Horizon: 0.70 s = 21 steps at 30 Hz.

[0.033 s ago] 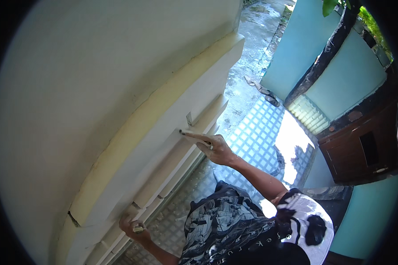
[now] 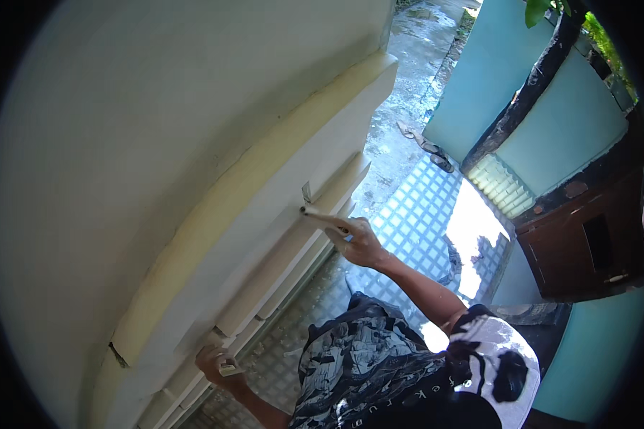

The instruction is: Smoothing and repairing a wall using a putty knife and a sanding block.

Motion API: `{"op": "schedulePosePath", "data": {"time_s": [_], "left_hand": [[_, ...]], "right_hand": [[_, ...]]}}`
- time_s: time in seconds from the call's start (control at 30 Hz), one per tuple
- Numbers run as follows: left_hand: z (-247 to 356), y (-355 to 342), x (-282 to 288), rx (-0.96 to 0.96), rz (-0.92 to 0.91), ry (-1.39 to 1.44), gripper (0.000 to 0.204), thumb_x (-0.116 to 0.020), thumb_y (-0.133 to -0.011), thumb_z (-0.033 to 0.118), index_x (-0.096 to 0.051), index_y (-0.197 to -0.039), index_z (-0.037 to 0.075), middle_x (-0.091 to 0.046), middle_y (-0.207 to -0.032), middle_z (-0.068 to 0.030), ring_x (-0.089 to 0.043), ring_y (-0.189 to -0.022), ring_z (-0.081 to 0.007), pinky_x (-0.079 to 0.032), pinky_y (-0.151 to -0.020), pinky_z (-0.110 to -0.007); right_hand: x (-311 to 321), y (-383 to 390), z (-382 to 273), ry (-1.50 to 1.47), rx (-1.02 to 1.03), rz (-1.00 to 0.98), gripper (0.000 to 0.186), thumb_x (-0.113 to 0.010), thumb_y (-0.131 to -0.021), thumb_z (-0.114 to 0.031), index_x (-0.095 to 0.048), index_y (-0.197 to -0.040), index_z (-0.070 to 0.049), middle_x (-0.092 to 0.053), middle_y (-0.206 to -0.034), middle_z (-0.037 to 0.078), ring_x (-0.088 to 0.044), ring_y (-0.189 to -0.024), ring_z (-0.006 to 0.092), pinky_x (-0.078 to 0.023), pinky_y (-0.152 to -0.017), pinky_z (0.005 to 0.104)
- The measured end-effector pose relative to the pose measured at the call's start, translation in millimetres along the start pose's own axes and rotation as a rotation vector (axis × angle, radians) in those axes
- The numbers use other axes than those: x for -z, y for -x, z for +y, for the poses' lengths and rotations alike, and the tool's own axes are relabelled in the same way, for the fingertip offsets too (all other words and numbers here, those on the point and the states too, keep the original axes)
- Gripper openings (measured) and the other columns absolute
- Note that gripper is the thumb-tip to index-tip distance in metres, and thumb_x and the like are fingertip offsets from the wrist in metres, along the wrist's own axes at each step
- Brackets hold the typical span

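Note:
My right hand [image 2: 361,245] reaches to the wall ledge, with the index finger stretched forward and the other fingers curled. It grips a slim pale tool [image 2: 323,220], whose dark tip is at the white band of the wall; its exact kind does not show. Close to that tip, a small grey mark or flap [image 2: 306,192] sits on the white band [image 2: 272,204]. Lower left, my left hand [image 2: 213,363] is at the beige moulding [image 2: 265,275], closed round a small flat pale piece [image 2: 230,369] that sticks out below the fingers. Most of that piece is hidden.
A cream ledge [image 2: 222,193] runs diagonally along the wall, with a dark crack [image 2: 119,355] at its lower end. Behind lie a tiled floor [image 2: 408,200], sandals [image 2: 436,159], a dark post [image 2: 529,89], a brown cabinet [image 2: 583,236] and a turquoise wall [image 2: 494,64].
My right hand and the tool's tip have shifted slightly right along the wall. My left hand has turned a little, so more of the pale piece shows.

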<state>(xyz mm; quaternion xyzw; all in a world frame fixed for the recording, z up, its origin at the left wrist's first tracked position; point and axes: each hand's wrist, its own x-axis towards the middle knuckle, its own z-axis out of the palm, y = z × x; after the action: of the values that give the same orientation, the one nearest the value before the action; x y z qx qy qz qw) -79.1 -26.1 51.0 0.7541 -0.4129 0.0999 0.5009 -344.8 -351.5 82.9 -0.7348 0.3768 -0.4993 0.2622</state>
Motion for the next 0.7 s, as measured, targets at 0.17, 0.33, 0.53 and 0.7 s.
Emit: {"op": "schedulePosePath", "data": {"time_s": [0.17,0.33,0.53,0.7], "left_hand": [[41,-20,-51,-0.258,-0.214,0.050,0.013,-0.055,-0.062,-0.002,-0.052,-0.069,0.009,-0.059,-0.067,-0.0068,-0.061,-0.067,-0.0260,-0.047,-0.063,-0.037],[56,-41,-87,-0.346,-0.342,-0.029,0.016,-0.055,-0.058,0.001,-0.057,-0.072,0.009,-0.062,-0.072,-0.0101,-0.061,-0.067,-0.0298,-0.048,-0.063,-0.037],[40,-34,-83,-0.183,-0.274,-0.206,0.022,-0.056,-0.059,0.000,-0.062,-0.079,0.006,-0.063,-0.077,-0.0122,-0.062,-0.072,-0.0334,-0.048,-0.068,-0.041],[41,-35,-87,-0.171,-0.306,-0.182,0.023,-0.058,-0.057,0.001,-0.063,-0.078,0.008,-0.064,-0.078,-0.0100,-0.062,-0.073,-0.0329,-0.047,-0.068,-0.040]], "right_hand": [[37,-51,33,-0.189,-0.207,0.396,0.037,-0.058,-0.089,0.001,-0.060,-0.125,-0.002,-0.071,-0.102,0.012,-0.068,-0.084,0.0159,-0.054,-0.077,0.0300],[-18,-42,-12,-0.040,-0.078,0.254,0.047,-0.060,-0.086,0.002,-0.057,-0.131,-0.012,-0.065,-0.110,0.020,-0.065,-0.104,0.0291,-0.050,-0.084,0.0306],[21,-15,28,-0.517,-0.286,0.088,0.027,-0.062,-0.087,0.003,-0.065,-0.114,0.003,-0.070,-0.097,0.009,-0.064,-0.083,0.0114,-0.051,-0.078,0.0253],[10,-53,33,-0.491,-0.279,0.402,0.030,-0.060,-0.091,-0.001,-0.060,-0.120,0.005,-0.067,-0.092,0.004,-0.060,-0.081,0.0096,-0.050,-0.071,0.0252]]}}
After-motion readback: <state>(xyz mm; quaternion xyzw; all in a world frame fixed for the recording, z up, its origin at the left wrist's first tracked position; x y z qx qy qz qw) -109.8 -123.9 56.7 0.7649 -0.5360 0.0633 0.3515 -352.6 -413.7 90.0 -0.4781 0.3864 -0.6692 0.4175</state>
